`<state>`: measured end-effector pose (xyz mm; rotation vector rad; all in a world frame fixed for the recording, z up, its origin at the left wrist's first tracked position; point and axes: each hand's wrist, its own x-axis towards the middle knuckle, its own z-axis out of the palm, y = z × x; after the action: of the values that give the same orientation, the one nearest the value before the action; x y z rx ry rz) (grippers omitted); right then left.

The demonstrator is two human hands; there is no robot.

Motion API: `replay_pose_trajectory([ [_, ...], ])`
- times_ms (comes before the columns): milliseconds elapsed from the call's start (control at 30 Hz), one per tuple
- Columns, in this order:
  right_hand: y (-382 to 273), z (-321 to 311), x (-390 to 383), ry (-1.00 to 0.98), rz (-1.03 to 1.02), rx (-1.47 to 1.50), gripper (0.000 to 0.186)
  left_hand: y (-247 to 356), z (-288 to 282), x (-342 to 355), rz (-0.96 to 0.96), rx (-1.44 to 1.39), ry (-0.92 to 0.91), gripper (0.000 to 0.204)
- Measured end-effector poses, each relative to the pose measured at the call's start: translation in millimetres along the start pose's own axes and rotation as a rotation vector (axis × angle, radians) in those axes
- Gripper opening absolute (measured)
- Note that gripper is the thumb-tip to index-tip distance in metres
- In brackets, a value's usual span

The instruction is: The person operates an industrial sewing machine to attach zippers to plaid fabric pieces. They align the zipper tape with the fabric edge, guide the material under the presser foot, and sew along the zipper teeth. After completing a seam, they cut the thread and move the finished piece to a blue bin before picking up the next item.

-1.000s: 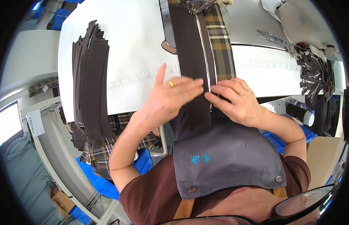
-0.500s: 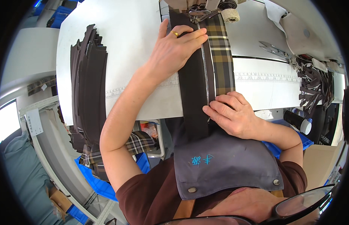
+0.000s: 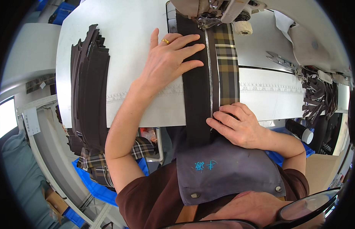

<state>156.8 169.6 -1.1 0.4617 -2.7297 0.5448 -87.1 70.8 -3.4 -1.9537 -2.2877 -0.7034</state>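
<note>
A metal-toothed zipper runs lengthwise under the sewing machine's presser foot, with dark brown fabric along its left and checked fabric along its right. My left hand, a ring on one finger, lies with fingers spread; its fingertips rest on the dark fabric just left of the teeth, near the foot. Closer to my body, the thumb and fingers of my right hand pinch the zipper and fabric edge by the table's front edge. The fingers partly cover what they grip.
Dark fabric strips lie stacked on the left of the white table. Metal scissors lie right of the machine head, near a pile of dark zipper pieces. Checked fabric hangs over a blue bin below.
My left fingers have spread and drawn left off the zipper teeth onto the dark fabric. My right hand keeps its pinch. The whole view has shifted slightly, showing more of the machine.
</note>
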Motion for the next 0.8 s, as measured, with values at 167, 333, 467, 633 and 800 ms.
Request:
replay_pose_trajectory([
  [167, 6.4, -1.9, 6.4, 0.018, 0.011, 0.008, 0.035, -7.4, 0.2, 7.7, 0.051, 0.027, 0.047, 0.035],
  [333, 9.1, -0.9, 7.7, 0.025, 0.026, 0.003, 0.035, -7.6, 2.5, 8.3, 0.034, 0.027, 0.044, 0.034],
  [467, 20.8, -5.0, 15.7, 0.013, 0.024, 0.006, 0.037, -8.5, 6.2, 3.5, 0.04, 0.145, -0.008, 0.044],
  [633, 24.0, -8.2, 20.0, 0.0, 0.044, 0.045, 0.042, 15.3, 9.3, -4.2, -0.024, 0.167, 0.019, 0.048],
  [800, 31.3, -9.4, 25.4, -0.003, 0.044, 0.027, 0.043, 13.5, 13.6, -2.9, -0.014, 0.161, 0.066, 0.045],
])
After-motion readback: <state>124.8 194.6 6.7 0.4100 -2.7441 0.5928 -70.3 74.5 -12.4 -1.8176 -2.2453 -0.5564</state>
